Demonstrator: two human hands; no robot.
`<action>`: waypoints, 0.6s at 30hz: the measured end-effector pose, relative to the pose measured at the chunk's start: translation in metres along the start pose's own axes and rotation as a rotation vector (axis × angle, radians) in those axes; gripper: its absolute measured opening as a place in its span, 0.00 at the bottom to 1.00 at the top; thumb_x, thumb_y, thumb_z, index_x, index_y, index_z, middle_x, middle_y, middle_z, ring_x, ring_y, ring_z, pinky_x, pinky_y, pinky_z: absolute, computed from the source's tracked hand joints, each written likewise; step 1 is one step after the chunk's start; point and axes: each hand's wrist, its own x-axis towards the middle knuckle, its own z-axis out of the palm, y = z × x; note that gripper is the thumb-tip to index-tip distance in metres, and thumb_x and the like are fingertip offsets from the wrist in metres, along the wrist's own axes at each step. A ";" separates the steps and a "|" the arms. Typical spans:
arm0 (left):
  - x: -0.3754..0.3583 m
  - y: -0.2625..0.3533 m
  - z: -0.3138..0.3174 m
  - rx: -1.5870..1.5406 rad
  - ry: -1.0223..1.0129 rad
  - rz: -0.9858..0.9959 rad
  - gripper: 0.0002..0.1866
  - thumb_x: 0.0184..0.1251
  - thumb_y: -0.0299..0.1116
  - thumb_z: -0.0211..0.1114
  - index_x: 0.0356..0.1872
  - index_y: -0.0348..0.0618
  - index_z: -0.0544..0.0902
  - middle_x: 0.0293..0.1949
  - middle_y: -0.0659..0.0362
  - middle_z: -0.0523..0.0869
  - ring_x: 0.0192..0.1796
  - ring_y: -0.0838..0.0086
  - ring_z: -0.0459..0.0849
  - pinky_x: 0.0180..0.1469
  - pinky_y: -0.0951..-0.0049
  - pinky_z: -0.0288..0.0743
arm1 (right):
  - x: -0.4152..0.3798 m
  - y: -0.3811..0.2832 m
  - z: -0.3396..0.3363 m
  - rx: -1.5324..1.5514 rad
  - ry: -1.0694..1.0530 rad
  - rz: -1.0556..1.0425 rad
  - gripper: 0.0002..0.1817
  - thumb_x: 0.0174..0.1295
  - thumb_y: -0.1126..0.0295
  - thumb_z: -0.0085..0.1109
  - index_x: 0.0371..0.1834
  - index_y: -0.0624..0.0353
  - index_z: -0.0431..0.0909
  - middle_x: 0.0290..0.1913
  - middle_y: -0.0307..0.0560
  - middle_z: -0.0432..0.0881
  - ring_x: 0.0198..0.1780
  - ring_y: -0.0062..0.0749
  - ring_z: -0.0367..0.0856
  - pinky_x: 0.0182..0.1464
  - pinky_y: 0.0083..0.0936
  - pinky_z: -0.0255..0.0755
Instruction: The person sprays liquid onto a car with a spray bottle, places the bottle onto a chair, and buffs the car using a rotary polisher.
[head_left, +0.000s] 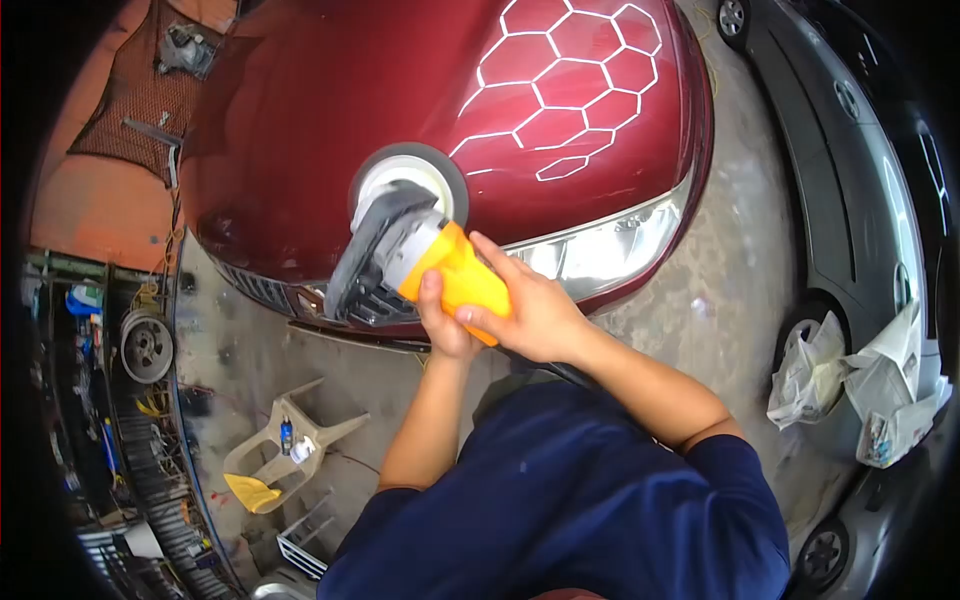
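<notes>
Polisher [410, 250] sits in our left hand [447, 322] and right hand [535, 310], fingers wrapped around its body [462, 278]; beyond them, its pad [385, 172] overlies the hood [320, 90]; to their left, a bottle [286, 437], label too small to read.

Grey car [835, 190]: at right, crumpled pale sheets [885, 385] by its side
Beige chair [332, 431]: on the floor [700, 250], bearing a blue bottle [287, 436] and yellow cloth [252, 493]
Wheel [147, 346]: at left
Dark mesh [125, 105]: upper left, against an orange surface [75, 205]
</notes>
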 end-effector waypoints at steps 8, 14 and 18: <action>0.003 -0.070 0.038 0.048 -0.103 -0.060 0.37 0.77 0.56 0.64 0.76 0.38 0.75 0.64 0.52 0.85 0.64 0.63 0.87 0.66 0.60 0.82 | -0.047 0.041 -0.056 0.029 0.150 0.034 0.55 0.68 0.38 0.72 0.92 0.49 0.57 0.76 0.71 0.76 0.71 0.70 0.82 0.71 0.49 0.78; 0.036 -0.116 0.148 0.232 -0.258 -0.091 0.36 0.71 0.41 0.78 0.71 0.38 0.69 0.61 0.51 0.84 0.62 0.66 0.86 0.65 0.62 0.84 | -0.083 0.087 -0.124 0.411 0.370 0.058 0.46 0.76 0.54 0.71 0.88 0.66 0.60 0.79 0.58 0.76 0.79 0.38 0.74 0.80 0.35 0.67; 0.054 -0.137 0.203 0.234 -0.317 -0.102 0.45 0.66 0.38 0.84 0.73 0.37 0.61 0.64 0.49 0.81 0.63 0.65 0.85 0.67 0.61 0.82 | -0.092 0.110 -0.149 0.520 0.518 0.057 0.44 0.80 0.51 0.67 0.88 0.66 0.60 0.78 0.53 0.75 0.78 0.36 0.73 0.79 0.35 0.67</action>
